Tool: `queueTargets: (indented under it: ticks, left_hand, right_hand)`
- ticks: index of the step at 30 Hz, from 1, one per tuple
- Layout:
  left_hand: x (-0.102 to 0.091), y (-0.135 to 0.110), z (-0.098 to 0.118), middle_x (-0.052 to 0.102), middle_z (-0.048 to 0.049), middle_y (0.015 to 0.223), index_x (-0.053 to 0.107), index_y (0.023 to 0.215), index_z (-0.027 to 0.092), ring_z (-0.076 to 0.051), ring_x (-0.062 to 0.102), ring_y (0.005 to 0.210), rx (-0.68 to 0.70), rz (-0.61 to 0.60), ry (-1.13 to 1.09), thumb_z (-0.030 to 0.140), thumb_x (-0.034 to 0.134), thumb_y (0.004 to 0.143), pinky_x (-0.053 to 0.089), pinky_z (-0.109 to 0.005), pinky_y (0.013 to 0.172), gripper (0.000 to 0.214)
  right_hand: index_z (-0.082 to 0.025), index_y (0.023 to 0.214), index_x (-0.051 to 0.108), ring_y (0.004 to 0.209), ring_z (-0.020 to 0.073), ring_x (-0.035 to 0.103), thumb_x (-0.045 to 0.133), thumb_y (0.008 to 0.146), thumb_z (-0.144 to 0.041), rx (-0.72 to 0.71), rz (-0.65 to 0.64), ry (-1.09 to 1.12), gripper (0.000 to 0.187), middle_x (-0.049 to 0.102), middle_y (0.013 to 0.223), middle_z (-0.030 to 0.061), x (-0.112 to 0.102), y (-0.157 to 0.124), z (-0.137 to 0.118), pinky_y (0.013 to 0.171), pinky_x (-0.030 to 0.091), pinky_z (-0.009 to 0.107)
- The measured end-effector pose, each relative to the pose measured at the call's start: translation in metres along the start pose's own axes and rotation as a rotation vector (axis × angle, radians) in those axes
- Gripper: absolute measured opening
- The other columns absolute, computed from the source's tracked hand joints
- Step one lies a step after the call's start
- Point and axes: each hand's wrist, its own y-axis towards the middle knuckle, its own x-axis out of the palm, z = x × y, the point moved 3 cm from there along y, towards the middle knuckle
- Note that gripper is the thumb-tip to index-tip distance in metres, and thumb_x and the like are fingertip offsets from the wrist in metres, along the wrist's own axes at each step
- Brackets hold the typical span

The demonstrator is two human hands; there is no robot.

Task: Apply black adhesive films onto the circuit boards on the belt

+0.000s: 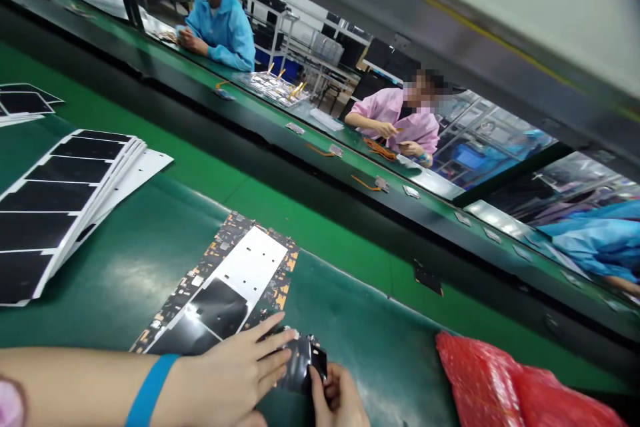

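My left hand point(245, 363), with a blue band round the wrist, lies flat with its fingers stretched out. Its fingertips rest at the left part of a small circuit board with a glossy black film point(299, 363) on it. At the right end of that film, the thumb and fingers of my right hand point(337, 395) pinch its edge. Left of the hands lies a white backing sheet point(263, 250) with black film stickers point(220, 307) on its lower part. Beneath the sheet, a dark circuit board panel point(287, 277) with copper-coloured marks shows along both sides.
A stack of sticker sheets point(65, 193) lies on the green mat at left. Red plastic wrap point(505, 380) sits at lower right. Beyond the bench runs a green conveyor point(320, 133) carrying small boards. Co-workers in blue point(227, 30) and pink point(395, 120) sit across it.
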Motion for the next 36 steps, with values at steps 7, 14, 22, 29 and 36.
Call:
queueTargets:
  ticks: [7,14,22,29,36]
  left_hand:
    - [0.023,-0.005,0.005,0.076,-0.0107,0.115,0.081,0.107,0.015,-0.026,0.061,0.127,-0.058,0.033,-0.057,0.063,0.050,0.099,0.004,-0.050,0.130,0.057]
    - [0.023,-0.004,0.009,0.077,-0.0116,0.111,0.082,0.104,0.015,-0.025,0.066,0.118,-0.066,0.031,-0.028,0.058,0.055,0.098,0.009,-0.048,0.129,0.050]
    - [0.030,-0.005,0.010,0.075,-0.0162,0.116,0.080,0.107,0.010,-0.025,0.070,0.113,-0.079,0.000,-0.105,0.053,0.059,0.097,-0.002,-0.047,0.133,0.049]
    - [0.035,-0.008,0.006,0.075,-0.0154,0.117,0.081,0.107,0.013,-0.024,0.070,0.115,-0.078,-0.013,-0.167,0.054,0.060,0.097,-0.005,-0.045,0.133,0.047]
    - [0.037,-0.006,0.008,0.075,-0.0186,0.114,0.082,0.105,0.010,-0.029,0.070,0.112,-0.066,-0.011,-0.157,0.057,0.078,0.080,-0.008,-0.048,0.132,0.053]
  right_hand:
    - [-0.022,0.082,0.073,0.056,0.0182,0.063,0.044,0.096,-0.075,0.065,-0.114,0.063,0.062,0.069,0.068,0.0033,-0.013,0.005,-0.015,0.058,0.048,0.027]
    - [-0.021,0.079,0.073,0.051,0.0180,0.062,0.046,0.096,-0.074,0.120,-0.166,0.097,0.061,0.070,0.063,0.0023,-0.023,0.013,-0.020,0.055,0.047,0.026]
    - [-0.020,0.080,0.076,0.055,0.0206,0.066,0.041,0.095,-0.073,0.185,-0.369,0.034,0.065,0.073,0.065,0.0058,-0.045,0.030,-0.043,0.055,0.046,0.027]
    - [-0.013,0.101,0.078,0.064,0.0255,0.073,0.038,0.095,-0.076,0.309,-0.369,-0.037,0.075,0.078,0.073,0.0120,-0.062,0.041,-0.028,0.058,0.051,0.029]
    - [-0.017,0.162,0.037,0.141,0.0349,0.055,0.038,0.107,-0.039,-0.338,-0.199,-0.207,0.059,0.054,0.154,0.0180,-0.057,0.003,-0.053,0.111,0.050,0.053]
